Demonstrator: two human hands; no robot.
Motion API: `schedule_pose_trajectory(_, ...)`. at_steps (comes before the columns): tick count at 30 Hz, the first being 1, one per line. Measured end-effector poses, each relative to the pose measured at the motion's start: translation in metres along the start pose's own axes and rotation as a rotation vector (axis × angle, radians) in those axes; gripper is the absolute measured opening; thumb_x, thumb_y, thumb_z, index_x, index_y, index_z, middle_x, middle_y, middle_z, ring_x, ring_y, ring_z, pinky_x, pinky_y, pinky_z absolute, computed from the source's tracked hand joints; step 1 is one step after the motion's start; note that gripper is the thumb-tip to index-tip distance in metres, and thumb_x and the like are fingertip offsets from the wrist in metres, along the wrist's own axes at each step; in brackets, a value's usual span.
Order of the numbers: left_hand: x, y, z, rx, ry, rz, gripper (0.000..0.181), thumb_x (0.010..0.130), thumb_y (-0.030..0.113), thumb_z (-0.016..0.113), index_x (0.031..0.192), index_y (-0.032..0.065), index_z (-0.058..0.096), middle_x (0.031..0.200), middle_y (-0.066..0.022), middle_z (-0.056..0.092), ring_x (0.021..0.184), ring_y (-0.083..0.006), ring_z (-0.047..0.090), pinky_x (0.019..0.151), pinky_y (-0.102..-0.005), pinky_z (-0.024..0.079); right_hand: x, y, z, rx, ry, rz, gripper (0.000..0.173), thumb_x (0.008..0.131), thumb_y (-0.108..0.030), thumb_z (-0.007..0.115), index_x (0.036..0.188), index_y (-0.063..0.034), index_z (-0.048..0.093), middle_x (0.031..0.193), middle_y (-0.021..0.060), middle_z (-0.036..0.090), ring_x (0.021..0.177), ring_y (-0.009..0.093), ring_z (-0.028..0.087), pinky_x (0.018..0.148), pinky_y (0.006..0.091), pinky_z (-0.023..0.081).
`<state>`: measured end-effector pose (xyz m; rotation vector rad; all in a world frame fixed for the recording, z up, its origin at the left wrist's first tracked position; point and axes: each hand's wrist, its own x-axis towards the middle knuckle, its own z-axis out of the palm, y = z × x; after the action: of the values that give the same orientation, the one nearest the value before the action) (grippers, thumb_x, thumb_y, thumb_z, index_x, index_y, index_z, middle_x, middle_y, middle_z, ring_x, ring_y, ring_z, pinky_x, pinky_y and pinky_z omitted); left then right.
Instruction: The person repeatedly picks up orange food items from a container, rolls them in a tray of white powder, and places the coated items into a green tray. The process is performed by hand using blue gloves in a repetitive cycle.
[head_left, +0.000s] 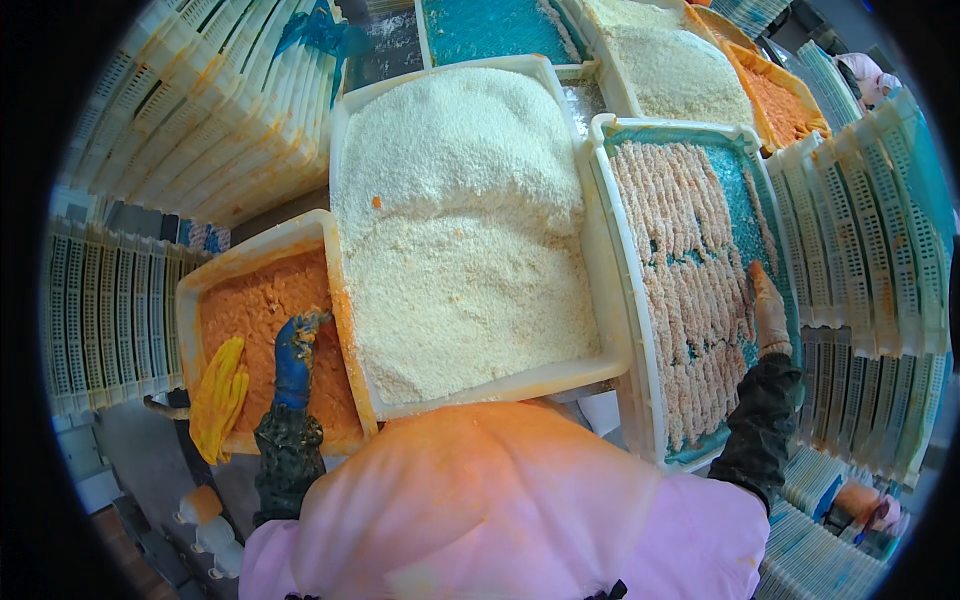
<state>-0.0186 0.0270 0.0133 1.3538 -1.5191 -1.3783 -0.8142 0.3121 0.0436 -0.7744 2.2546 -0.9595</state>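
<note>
My left hand (295, 356), in a blue glove coated with batter, reaches into a tub (327, 225) of orange marinated meat (259, 292). Its fingers are bent down at the meat, and I cannot tell whether they hold a piece. On the right, my right hand (770, 319), in a pale crumb-dusted glove, is over a tray (637, 300) lined with blue-green mesh. It points away from me beside the rows of crumbed strips (686, 277). Its fingertips are close to the rightmost strips; whether they grip one is unclear. Between my hands is a deep bin (615, 367) of white breadcrumbs (465, 225).
A yellow glove (219, 401) hangs over the meat tub's near left rim. Stacked perforated trays rise at left (202, 112) and right (862, 225). Behind are another mesh-lined tray (487, 34), more crumbs (675, 75) and an orange meat tub (787, 105). Other people (866, 75) are at the right.
</note>
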Motion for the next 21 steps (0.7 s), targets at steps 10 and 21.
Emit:
schedule_pose_trajectory(10,-0.021,-0.027,-0.064,-0.113,0.261,0.129,0.027,0.102,0.018,0.05,0.116,-0.0017,0.062,0.115,-0.0101,0.065,0.077,-0.0084,0.057,0.065,-0.0219,0.047,-0.088,-0.006,-0.001,0.318,0.137,-0.003,0.062,0.105,-0.045,0.032,0.14,0.0044,0.046,0.142,0.0169,0.05,0.133,0.027,0.046,0.113,0.0371,0.034)
schedule_pose_trajectory(21,-0.025,0.203,0.027,-0.097,-0.121,0.082,0.022,0.097,0.013,0.06,0.113,-0.0022,0.061,0.113,-0.0162,0.066,0.104,-0.0233,0.065,0.087,-0.0338,0.055,-0.053,-0.085,0.035,0.273,0.207,0.003,0.059,0.105,-0.044,0.034,0.141,0.0016,0.045,0.146,0.013,0.046,0.136,0.023,0.042,0.115,0.0355,0.032)
